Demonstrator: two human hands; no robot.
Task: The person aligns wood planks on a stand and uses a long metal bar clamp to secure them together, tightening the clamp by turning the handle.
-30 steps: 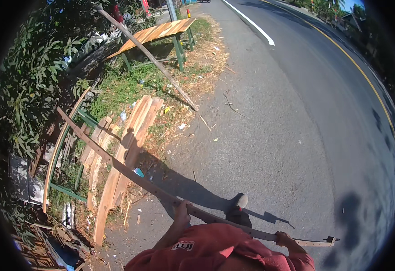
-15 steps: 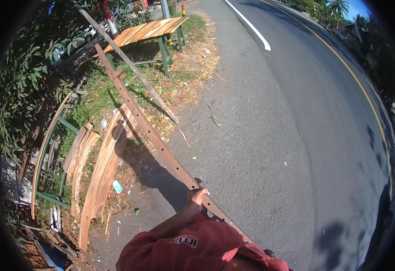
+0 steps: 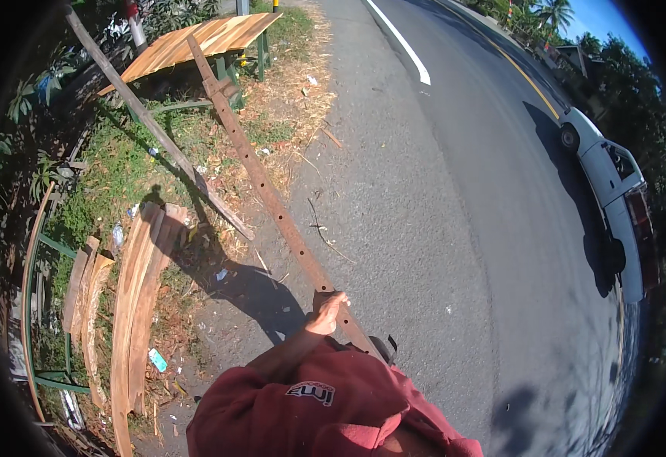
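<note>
- Outdoors, on a sunlit roadside, a person in a dark red shirt stands on the grey asphalt road (image 3: 439, 228), seen from above.
- Their left hand (image 3: 327, 311) is closed in a firm grip around a long, narrow, reddish-brown wooden plank with small holes along it (image 3: 261, 179).
- The right hand is out of view below the shirt, so its grip cannot be told; a second ago it held the plank's other end.
- The plank has swung round: a second ago it lay crosswise in front of the person; now it points away from them, its far end reaching toward a slatted wooden desk with green legs (image 3: 196, 42) on the grass verge.
- To my eye, the plank is being turned and carried lengthwise along the roadside.
- Curved pale wooden boards (image 3: 139, 282) lie stacked on the ground to the left, well apart from the held plank.
- A weathered grey pole (image 3: 146, 126) leans across the grass beside them.
- A white car (image 3: 611, 190), not seen earlier, now stands on the road at the right.
</note>
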